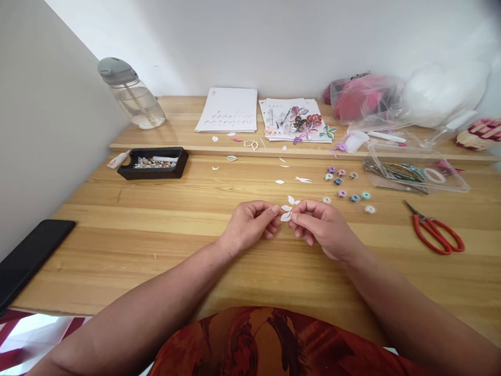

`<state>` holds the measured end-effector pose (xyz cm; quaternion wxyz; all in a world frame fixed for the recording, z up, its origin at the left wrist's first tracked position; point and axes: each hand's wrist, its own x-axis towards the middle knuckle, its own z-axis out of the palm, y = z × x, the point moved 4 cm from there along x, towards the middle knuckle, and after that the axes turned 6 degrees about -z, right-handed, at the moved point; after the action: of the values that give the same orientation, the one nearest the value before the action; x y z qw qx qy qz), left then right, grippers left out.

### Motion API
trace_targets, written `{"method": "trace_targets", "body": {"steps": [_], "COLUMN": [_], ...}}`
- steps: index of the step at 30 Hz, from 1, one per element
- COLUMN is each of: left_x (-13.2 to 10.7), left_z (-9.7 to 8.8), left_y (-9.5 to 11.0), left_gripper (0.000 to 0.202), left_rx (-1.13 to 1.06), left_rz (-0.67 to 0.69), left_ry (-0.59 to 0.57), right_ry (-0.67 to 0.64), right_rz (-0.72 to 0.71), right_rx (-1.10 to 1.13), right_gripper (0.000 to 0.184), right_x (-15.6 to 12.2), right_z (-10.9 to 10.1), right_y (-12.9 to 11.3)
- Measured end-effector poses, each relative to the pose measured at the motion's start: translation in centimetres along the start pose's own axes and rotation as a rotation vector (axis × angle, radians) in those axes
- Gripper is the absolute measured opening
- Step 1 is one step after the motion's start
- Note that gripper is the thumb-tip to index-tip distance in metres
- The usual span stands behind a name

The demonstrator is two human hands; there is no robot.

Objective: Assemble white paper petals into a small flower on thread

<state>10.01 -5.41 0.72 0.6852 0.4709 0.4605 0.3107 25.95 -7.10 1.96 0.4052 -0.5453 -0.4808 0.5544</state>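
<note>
Both hands meet over the middle of the wooden table. My left hand [255,223] is closed, thumb against index finger; whatever sits in that pinch is too small to make out. Close to its right, my right hand [321,225] pinches the edge of a white petal-shaped cutout [285,216] between thumb and forefinger. Just beyond the fingertips are more white cutouts [290,200], partly covered by the right hand. Farther back lie a small white leaf-shaped piece [279,181] and a pointed white scrap [303,179].
Small thread spools [354,198] and red-handled scissors [438,234] lie to the right, with a clear plastic tray [418,169] behind. Paper stacks [227,107] and flower ornaments [309,125] occupy the back ledge. Leftward are a black bead box [152,172], a bottle [136,99] and a phone [33,256].
</note>
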Motion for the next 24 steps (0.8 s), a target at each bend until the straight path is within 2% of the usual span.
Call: {"method": "trace_targets", "body": {"steps": [7,13,17,24], "left_x": [0.26,0.05,-0.38,-0.29], "left_z": [-0.22,-0.08,0.31,0.22], "left_y": [-0.28,-0.10,0.31,0.19], "left_gripper": [0.042,0.033,0.036,0.032], "left_rx": [-0.028,-0.039,0.036,0.133], "left_rz": [0.047,0.050,0.035,0.024], "left_ry": [0.033,0.008,-0.030,-0.029], "right_ry": [-0.002,0.003,-0.006,-0.036], "right_rz": [-0.020,-0.037,-0.059,-0.054], "right_rx": [0.003,0.005,0.010,0.024], "right_gripper": [0.020,0.019,0.018,0.014], "right_x": [-0.07,0.10,0.13,-0.06], "right_z": [-0.08,-0.02,0.09,0.47], "right_y": [0.13,0.28,0.64,0.79]}}
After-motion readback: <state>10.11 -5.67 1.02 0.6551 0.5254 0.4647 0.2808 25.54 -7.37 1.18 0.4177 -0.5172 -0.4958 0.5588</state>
